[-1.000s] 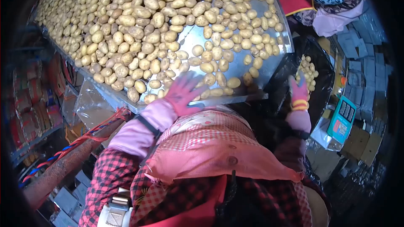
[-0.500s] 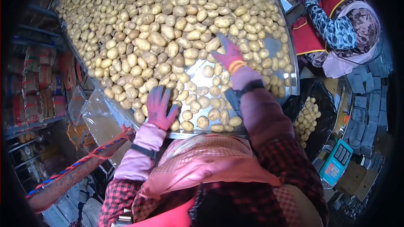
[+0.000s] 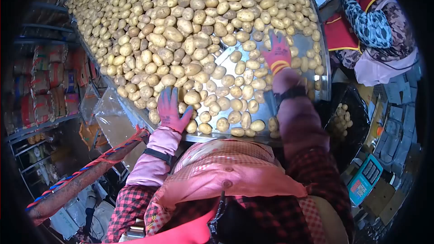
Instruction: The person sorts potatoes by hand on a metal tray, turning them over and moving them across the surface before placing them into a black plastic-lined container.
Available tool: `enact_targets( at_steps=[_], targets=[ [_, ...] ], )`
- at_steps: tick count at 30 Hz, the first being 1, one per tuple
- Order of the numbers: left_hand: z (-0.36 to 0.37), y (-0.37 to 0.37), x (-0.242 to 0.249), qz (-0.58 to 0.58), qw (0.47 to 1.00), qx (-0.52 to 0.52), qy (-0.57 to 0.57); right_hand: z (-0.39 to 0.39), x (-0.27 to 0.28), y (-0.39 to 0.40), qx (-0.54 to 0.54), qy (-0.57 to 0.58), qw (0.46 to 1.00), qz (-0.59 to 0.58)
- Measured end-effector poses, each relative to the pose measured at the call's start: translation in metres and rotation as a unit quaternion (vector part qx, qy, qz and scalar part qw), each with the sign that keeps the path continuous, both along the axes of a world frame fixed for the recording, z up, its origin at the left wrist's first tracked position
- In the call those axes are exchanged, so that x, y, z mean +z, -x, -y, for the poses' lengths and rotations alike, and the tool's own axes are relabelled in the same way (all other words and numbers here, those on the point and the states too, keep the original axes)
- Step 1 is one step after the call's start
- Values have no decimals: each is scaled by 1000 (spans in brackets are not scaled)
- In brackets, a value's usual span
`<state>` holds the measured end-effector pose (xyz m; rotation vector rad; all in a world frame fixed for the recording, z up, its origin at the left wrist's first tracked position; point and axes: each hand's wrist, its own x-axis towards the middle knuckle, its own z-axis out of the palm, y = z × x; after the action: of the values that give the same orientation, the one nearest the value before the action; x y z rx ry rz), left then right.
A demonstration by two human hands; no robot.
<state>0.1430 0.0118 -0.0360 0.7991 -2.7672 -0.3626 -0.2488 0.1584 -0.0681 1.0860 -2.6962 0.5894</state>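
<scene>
A heap of potatoes covers most of a metal table, with shiny bare patches showing near me. My left hand, in a pink and grey glove, rests with fingers spread against potatoes by the front edge. Farther out on the right, my right hand reaches over the table in a matching glove, fingers stretched out, potatoes on either side of it. Loose potatoes lie scattered between the two hands. Beside my right wrist a dark flat thing is partly hidden by the sleeve.
To the right, a black plastic bag holds potatoes below the table rim. A teal scale stands near cardboard. Another person works at the far right. A rope-wrapped pole slants at my left, with stacked sacks beyond.
My right hand has moved to the right across the table, and more bare metal shows around it. My left hand stays near the front edge. The view has shifted slightly.
</scene>
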Motion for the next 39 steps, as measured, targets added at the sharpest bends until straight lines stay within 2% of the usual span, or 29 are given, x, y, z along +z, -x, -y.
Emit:
enact_targets(
  at_steps=[1, 4, 5, 6, 8, 9, 10, 11, 12, 13, 16, 17, 19, 21, 23, 24, 25, 27, 32, 35, 38, 39],
  targets=[
    [-1, 2, -2, -8, 1000, -12, -1, -6, 2, 8, 6, -43, 997, 68],
    [-3, 17, -9, -35, 999, -40, 0, -4, -8, -30, 70, 132, 956, 254],
    [-4, 25, -6, -23, 999, -47, 0, 1, -3, -59, 61, 106, 940, 319],
    [-3, 34, -2, -10, 998, -54, 13, 16, -33, -88, 67, 119, 923, 360],
    [9, 47, 1, -8, 997, -58, 49, 24, -8, -157, 143, 45, 944, 295],
    [20, 49, -1, -31, 996, -44, 68, 16, 19, -174, 250, -79, 943, 205],
    [28, 52, -2, -36, 996, 8, 81, 10, 53, -190, 285, -177, 917, 215],
    [33, 53, -2, -40, 993, 62, 93, -3, 44, -201, 331, -80, 919, 198],
    [36, 52, -3, -46, 990, 62, 121, -16, 35, -203, 365, -77, 906, 202],
    [29, 56, 0, -52, 995, -3, 86, -30, 35, -201, 399, -75, 891, 205],
    [-15, 72, 26, -39, 974, -217, -40, -70, 56, -188, 378, -107, 870, 298],
    [-29, 70, 23, 43, 961, -269, -41, -84, 56, -186, 357, -89, 876, 313],
    [-43, 59, 22, 62, 957, -284, -4, -116, 51, -180, 314, -57, 886, 337],
    [-29, 48, 18, 46, 955, -288, -43, -144, 34, -181, 270, -26, 912, 309],
    [-11, 30, 24, 32, 978, -205, 2, -162, 30, -180, 235, -15, 920, 312],
    [5, 11, -2, 5, 990, -128, 67, -167, 31, -178, 219, -20, 918, 331],
    [19, -12, -20, -6, 995, -65, 69, -170, 30, -176, 204, -24, 914, 351],
    [25, -43, -21, 27, 999, 20, 41, -172, 36, -163, 139, -43, 919, 367],
    [19, -56, -27, 89, 993, 46, 60, -158, 20, -93, 29, -7, 954, 299],
    [17, -53, -28, 87, 993, 57, 52, -132, 25, -49, 45, -44, 976, 210],
    [18, -55, -29, 78, 994, 56, 49, -102, -3, 16, 5, 9, 993, 121],
    [20, -53, -29, 80, 994, 59, 47, -83, 2, 35, -19, -20, 996, 87]
  ],
)
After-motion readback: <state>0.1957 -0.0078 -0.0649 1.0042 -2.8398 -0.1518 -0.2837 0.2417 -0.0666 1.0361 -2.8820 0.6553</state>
